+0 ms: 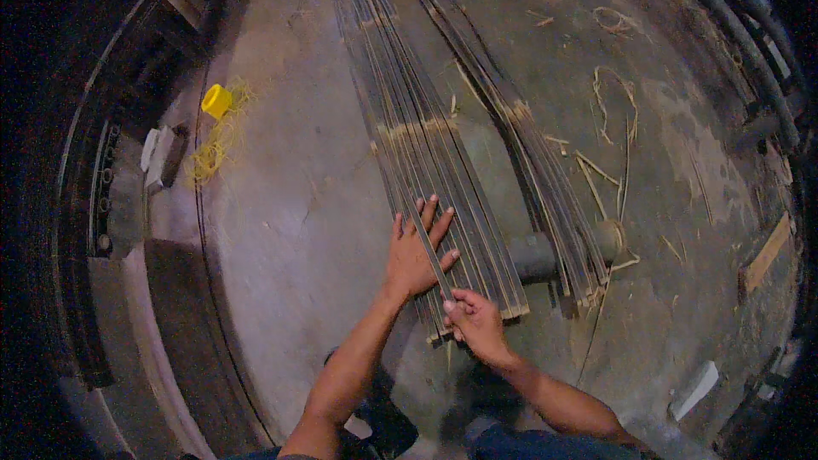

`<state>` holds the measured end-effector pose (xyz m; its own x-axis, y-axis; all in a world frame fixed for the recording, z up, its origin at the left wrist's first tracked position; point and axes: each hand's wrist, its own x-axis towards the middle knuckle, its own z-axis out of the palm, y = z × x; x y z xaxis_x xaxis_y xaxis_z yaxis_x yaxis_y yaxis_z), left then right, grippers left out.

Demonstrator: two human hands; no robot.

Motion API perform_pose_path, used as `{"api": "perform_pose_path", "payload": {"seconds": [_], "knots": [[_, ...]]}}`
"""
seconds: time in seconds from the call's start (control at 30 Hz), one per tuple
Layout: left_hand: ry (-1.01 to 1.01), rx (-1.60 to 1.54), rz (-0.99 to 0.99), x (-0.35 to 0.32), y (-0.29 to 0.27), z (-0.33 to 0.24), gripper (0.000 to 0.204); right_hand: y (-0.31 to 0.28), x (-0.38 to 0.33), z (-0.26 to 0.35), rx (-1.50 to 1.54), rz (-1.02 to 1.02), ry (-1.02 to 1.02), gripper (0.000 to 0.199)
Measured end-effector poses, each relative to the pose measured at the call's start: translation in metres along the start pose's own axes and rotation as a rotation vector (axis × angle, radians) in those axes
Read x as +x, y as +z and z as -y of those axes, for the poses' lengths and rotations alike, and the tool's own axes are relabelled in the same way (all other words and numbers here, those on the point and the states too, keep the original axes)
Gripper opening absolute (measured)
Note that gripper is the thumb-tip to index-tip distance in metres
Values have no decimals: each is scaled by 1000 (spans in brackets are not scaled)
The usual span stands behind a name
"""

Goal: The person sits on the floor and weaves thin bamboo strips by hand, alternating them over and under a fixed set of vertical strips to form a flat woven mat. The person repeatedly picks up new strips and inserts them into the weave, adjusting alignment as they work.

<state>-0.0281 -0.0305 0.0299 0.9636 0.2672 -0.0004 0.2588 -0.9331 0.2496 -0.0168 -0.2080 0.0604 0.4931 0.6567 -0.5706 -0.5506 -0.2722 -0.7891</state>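
A fan of long, dark bamboo strips with pale bands runs away from me across the floor. My left hand lies flat on the near part of it, fingers spread. One thin bamboo strip passes over the back of that hand. Its near end is pinched between thumb and fingers of my right hand, just above the near ends of the other strips. My fingers partly hide that end.
Right of the fan lies a second bundle of dark strips, crossing a thick round log. Scraps litter the floor there. At left are a yellow cup-like object, tangled yellow string and a blocky object. A white piece lies near right.
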Motion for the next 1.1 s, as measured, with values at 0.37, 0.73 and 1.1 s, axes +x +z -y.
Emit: {"api": "perform_pose_path", "payload": {"seconds": [0.37,0.73,1.1], "knots": [[22,-115,-174,7,6,20,61,-21,-40,-20,197,82,28,35],[-500,-809,-268,-9,10,55,67,-6,-40,-57,248,-20,92,28],[-650,-1224,-158,-1,14,57,89,-11,-38,-55,561,-225,214,26]]}}
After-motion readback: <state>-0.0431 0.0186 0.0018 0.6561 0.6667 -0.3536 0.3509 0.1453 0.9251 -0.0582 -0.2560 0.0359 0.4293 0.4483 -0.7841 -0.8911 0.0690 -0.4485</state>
